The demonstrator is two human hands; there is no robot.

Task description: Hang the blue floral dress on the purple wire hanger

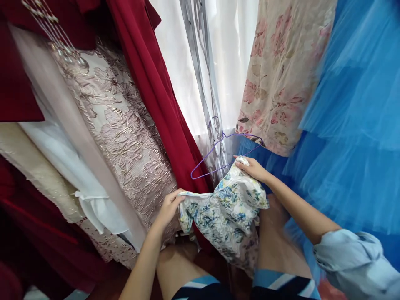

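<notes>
A white dress (225,216) with blue and green flowers hangs stretched between my two hands, its neckline upward. My left hand (171,204) pinches it at the left shoulder. On the other shoulder, a little higher, my right hand (251,167) grips the cloth between thumb and fingers. Just beyond the dress a thin purple hanger (206,156) hangs on the metal stand, with nothing on its bar. The lower part of the dress falls in shadow between my knees.
Dark red garments (150,83) and a pink brocade dress (131,137) hang at left. A metal stand (200,79) rises before a white curtain (171,46). At right hang a beige floral garment (275,79) and a blue tulle dress (350,137).
</notes>
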